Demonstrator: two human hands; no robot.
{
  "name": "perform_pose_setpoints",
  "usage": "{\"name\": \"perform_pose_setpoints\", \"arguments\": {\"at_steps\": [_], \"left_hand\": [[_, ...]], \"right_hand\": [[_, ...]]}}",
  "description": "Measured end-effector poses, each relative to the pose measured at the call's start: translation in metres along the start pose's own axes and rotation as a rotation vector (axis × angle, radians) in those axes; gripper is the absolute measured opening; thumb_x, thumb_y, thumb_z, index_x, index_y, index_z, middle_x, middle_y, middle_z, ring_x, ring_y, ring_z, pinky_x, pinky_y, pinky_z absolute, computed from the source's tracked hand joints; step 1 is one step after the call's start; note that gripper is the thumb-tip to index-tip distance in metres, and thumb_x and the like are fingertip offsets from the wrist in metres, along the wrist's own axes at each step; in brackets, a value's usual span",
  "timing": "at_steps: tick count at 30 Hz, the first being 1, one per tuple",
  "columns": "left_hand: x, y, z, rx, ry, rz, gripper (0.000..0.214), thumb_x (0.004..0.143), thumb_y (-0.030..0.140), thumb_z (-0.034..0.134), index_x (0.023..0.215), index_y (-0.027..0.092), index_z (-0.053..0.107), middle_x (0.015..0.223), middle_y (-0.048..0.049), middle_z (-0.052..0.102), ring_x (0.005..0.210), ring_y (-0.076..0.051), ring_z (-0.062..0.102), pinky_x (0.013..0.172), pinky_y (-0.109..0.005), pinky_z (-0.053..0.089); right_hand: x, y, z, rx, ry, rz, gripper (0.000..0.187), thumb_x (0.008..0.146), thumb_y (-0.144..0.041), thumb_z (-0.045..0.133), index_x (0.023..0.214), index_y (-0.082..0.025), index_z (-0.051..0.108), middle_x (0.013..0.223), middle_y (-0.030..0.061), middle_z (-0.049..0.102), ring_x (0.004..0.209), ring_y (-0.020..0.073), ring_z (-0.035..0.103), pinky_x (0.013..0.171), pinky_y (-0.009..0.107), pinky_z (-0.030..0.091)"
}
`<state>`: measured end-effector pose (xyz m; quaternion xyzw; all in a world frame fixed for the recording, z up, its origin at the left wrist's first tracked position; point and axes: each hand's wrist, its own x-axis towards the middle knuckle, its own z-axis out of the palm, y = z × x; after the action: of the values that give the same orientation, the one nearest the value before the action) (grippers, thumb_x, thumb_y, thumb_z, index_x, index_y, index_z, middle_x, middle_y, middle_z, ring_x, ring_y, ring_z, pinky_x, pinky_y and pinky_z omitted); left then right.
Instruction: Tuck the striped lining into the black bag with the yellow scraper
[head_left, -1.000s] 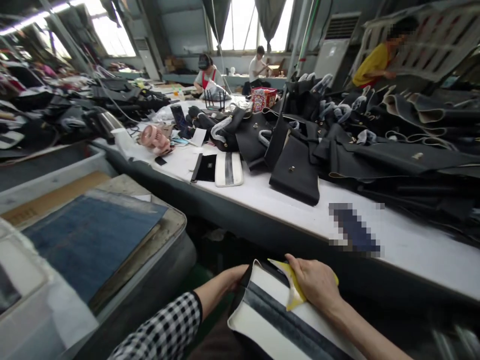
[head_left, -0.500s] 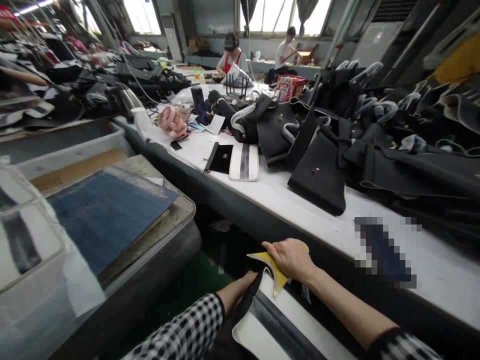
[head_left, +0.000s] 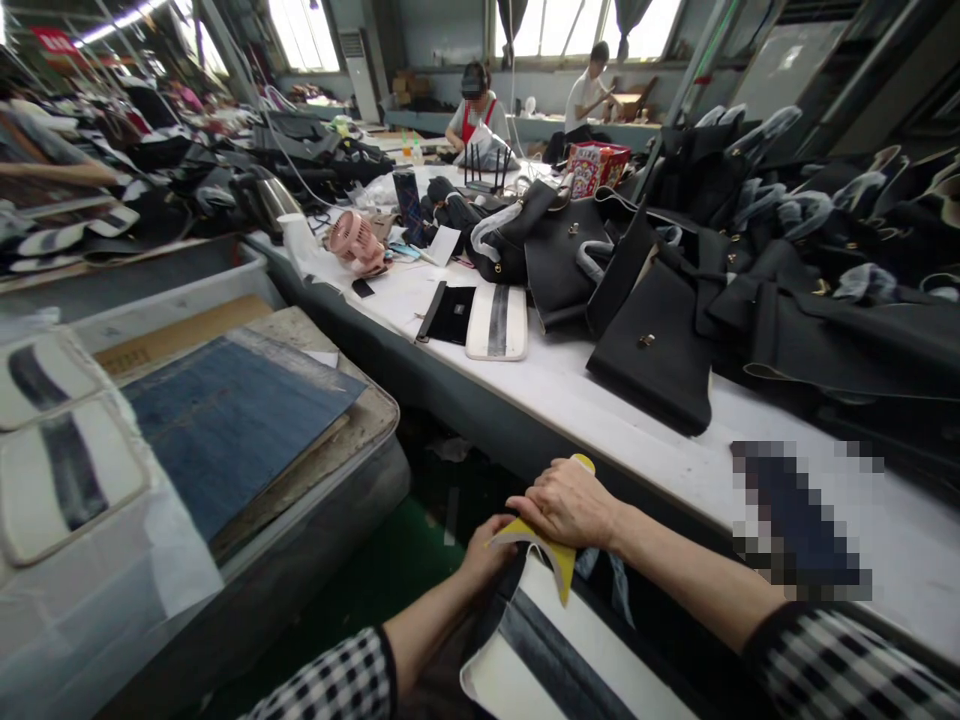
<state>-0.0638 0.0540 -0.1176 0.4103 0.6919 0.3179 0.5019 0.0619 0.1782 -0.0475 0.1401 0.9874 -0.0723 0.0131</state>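
Observation:
A black bag piece (head_left: 504, 606) with a white panel (head_left: 566, 610) and a dark stripe lies across my lap, its edge raised toward the table. My right hand (head_left: 566, 505) is wrapped round a curved yellow sheet (head_left: 556, 558), pale underneath, which bends over the raised edge. One yellow end pokes out above the knuckles. Close by on the left, my left hand (head_left: 489, 548) is closed at the bag piece's far edge, beside the yellow sheet's left tip. Its fingertips are partly hidden.
A long white table (head_left: 555, 400) bears black bags (head_left: 649, 350), a striped white panel (head_left: 496, 322), a pink fan (head_left: 355, 243) and a kettle (head_left: 268, 195). To the left, a grey bin (head_left: 352, 500) carries a blue board (head_left: 247, 420) and more striped panels (head_left: 71, 475). Co-workers sit beyond.
My left hand has come up from behind the bag piece and shows more, close to the right hand. The right hand has shifted slightly, still holding the yellow sheet. The view has tilted a little.

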Motion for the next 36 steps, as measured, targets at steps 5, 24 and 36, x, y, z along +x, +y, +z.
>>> {"name": "perform_pose_setpoints", "arguments": {"at_steps": [5,24,36], "left_hand": [[-0.038,0.021,-0.030,-0.343,0.084,0.141,0.060,0.092,0.056,0.046,0.132,0.012,0.051,0.126,-0.0168,0.063,0.114,-0.026,0.062,0.098,-0.037,0.049],[-0.070,0.052,-0.027,0.356,0.061,0.310,0.016,0.092,0.032,0.055,0.085,0.019,0.061,0.083,-0.0014,0.068,0.075,-0.016,0.062,0.068,-0.025,0.039],[-0.067,0.043,-0.024,0.547,0.001,0.342,0.026,0.097,0.033,0.043,0.092,0.018,0.063,0.086,-0.0060,0.070,0.076,-0.021,0.065,0.068,-0.030,0.041]], "right_hand": [[0.000,0.001,0.002,-0.004,0.029,-0.030,0.064,0.104,-0.042,0.021,0.065,-0.017,0.066,0.065,0.0055,0.069,0.060,0.0157,0.063,0.063,0.031,0.029],[-0.009,-0.004,0.004,-0.026,0.017,-0.034,0.066,0.104,-0.042,0.020,0.064,-0.017,0.066,0.064,0.0077,0.070,0.059,0.0166,0.063,0.064,0.032,0.029],[-0.023,-0.020,0.007,0.015,-0.047,0.085,0.068,0.104,-0.043,0.020,0.061,-0.017,0.067,0.064,0.0073,0.070,0.060,0.0179,0.066,0.061,0.032,0.029]]}}
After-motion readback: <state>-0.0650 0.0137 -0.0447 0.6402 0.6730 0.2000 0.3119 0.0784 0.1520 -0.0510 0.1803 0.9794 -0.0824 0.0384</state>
